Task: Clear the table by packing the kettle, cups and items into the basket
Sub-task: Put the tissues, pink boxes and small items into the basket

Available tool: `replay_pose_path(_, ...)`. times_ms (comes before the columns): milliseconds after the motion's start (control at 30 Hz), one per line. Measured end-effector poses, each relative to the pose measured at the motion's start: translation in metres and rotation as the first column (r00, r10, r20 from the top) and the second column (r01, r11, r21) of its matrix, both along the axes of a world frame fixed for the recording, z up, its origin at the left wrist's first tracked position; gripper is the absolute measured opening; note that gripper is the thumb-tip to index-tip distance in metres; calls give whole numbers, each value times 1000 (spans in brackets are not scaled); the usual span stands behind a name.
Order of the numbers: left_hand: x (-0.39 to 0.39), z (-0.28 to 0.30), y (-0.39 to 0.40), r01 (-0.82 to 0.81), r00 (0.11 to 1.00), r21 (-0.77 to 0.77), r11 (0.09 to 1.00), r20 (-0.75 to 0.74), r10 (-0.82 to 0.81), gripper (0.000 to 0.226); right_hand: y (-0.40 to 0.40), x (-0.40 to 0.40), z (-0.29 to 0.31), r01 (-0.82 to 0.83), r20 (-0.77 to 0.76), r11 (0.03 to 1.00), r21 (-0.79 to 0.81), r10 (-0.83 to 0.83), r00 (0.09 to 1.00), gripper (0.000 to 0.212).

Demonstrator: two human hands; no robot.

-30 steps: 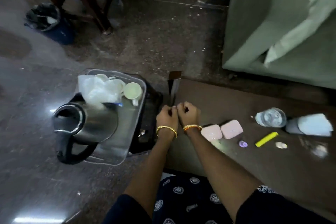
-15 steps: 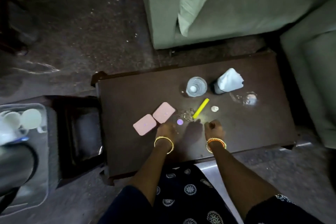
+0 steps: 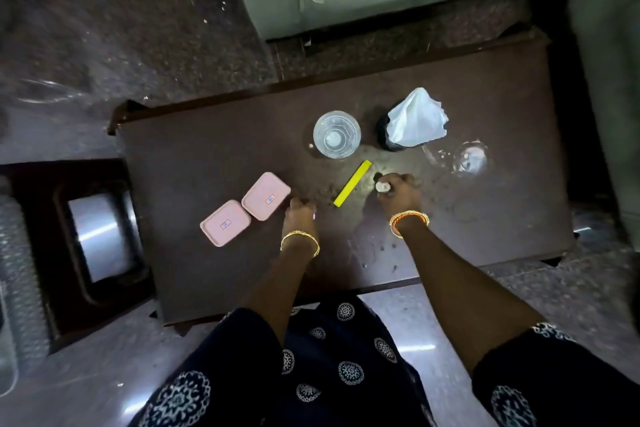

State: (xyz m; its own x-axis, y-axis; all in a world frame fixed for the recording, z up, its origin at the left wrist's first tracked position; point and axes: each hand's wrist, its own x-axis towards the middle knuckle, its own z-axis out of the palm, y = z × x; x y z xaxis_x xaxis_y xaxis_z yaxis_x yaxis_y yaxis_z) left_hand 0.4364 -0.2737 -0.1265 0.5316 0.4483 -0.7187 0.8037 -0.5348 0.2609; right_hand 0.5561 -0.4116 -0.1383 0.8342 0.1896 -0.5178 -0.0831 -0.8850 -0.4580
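The right hand (image 3: 398, 189) pinches a small white object (image 3: 382, 186) off the dark tabletop (image 3: 207, 156), its grip narrow around it. The left hand (image 3: 300, 215) rests curled by some crumbs; something pale shows at its fingers, but I cannot tell whether it holds anything.

I count two pink lidded boxes (image 3: 266, 196) touching at a corner, one yellow strip (image 3: 352, 183) between the hands, one glass of water (image 3: 336, 134), one dark cup stuffed with white tissue (image 3: 415, 121), and a clear glass item (image 3: 467, 159) at the far right. The basket (image 3: 100, 236) sits on the floor to the left, well apart.

To my eye the risk is a sleeve or wrist knocking the glass of water, which stands just beyond the hands, and spilling it.
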Motion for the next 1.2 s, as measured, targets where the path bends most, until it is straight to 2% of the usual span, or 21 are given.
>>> replay_pose_path(67, 1, 2, 2, -30, 1000, -4, 1000, -4, 30, 24, 1, -3, -2, 18, 6, 1000, 21, -18, 1000, 21)
replay_pose_path(200, -1, 6, 7, -58, 998, -16, 998, 36, 59, 24, 5, -8, -1, 31, 42, 999, -39, -29, 999, 16)
replay_pose_path(433, -29, 2, 11, -123, 992, -18, 992, -3, 123, 21, 18, -45, 4, -107, 21, 994, -12, 108, 994, 13)
replay_pose_path(667, -75, 5, 24, -239, 970, -111, 965, 7, 241, 23, 42, -104, -1, -141, -111, 987, -70, 133, 985, 14)
replay_pose_path(733, -85, 9, 29, -233, 970, -152, 961, 33, 240, 28, 49, -112, 5, -100, -90, 988, -122, 89, 992, 18)
replay_pose_path(800, -92, 17, 36, -236, 961, -145, 961, 111, 252, 30, 59, -115, 14, -114, -18, 978, -174, 113, 993, 27)
replay_pose_path(867, -100, 20, 47, -228, 953, -11, 974, 205, 225, 34, 79, -114, 20, -234, 84, 962, -142, 247, 965, 36)
replay_pose_path(933, -106, 21, 63, -224, 957, 178, 958, 227, 182, 45, 107, -113, 22, -438, 161, 889, -133, 455, 876, 47)
replay_pose_path(1000, -114, 17, 83, -249, 964, 251, 935, 156, 214, 66, 138, -114, 17, -622, 141, 756, -205, 651, 746, 65)
replay_pose_path(1067, -122, 10, 107, -264, 964, 228, 937, 99, 247, 82, 164, -114, 7, -757, 100, 595, -270, 799, 593, 75)
replay_pose_path(1133, -125, 0, 130, -200, 980, 163, 966, 52, 194, 78, 181, -112, -3, -836, 36, 443, -323, 889, 457, 64)
replay_pose_path(1200, -126, -7, 149, -122, 992, 42, 992, -7, 123, 66, 190, -109, -8, -845, -43, 373, -385, 907, 419, 54)
